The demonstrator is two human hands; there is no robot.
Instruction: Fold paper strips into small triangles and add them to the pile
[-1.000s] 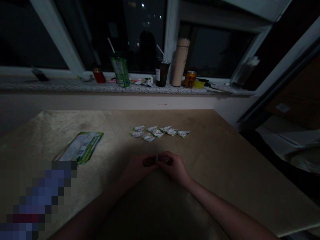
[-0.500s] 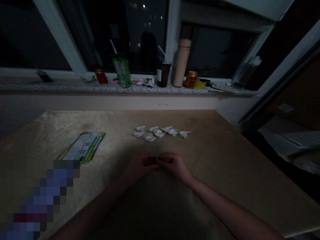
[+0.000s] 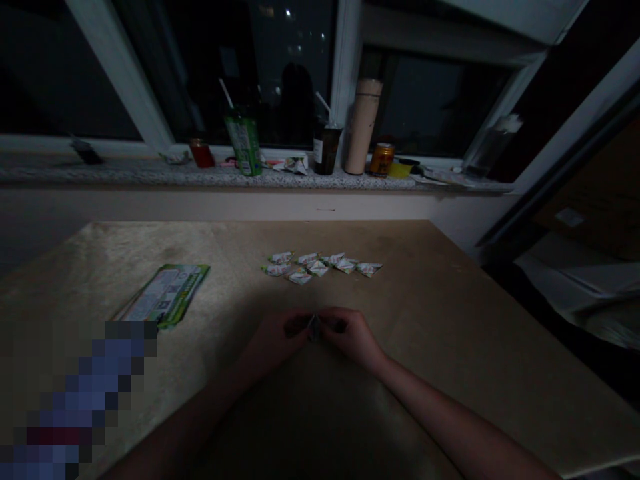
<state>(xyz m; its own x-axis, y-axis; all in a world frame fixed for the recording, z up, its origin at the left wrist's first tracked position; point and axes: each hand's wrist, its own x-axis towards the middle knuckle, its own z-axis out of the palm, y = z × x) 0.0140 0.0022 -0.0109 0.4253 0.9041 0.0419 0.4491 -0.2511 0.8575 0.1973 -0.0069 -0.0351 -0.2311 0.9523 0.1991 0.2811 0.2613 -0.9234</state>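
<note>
Dim room at a dark window (image 3: 410, 100), with a tan tabletop (image 3: 450, 347) below. Front and centre, a small folded piece (image 3: 314, 328), pale and roughly upright, too shadowed to make out in full; on the tabletop or just above, impossible to tell which. Pinched from one side by the left hand (image 3: 279, 337) and from the other by the right hand (image 3: 354, 339), both with curled fingers and fingertips closed on opposite edges.

Just beyond, eight or so folded packets (image 3: 317, 268), whitish with touches of green, in two loose rows, some touching. Apparently finished and set aside, those; one more in hand, perhaps partly folded, not yet laid with the rest. Number left impossible to tell.

Well apart, toward the left, flat green-and-white packs (image 3: 173, 297) in a pile, out of both hands. Nearer, a pixelated shape (image 3: 95, 393), unidentifiable. Farthest off, a speckled windowsill (image 3: 160, 172) with a red jar (image 3: 202, 155), green cup (image 3: 245, 148), dark cup (image 3: 327, 152), tall pale bottle (image 3: 363, 130) and golden can (image 3: 383, 161).
</note>
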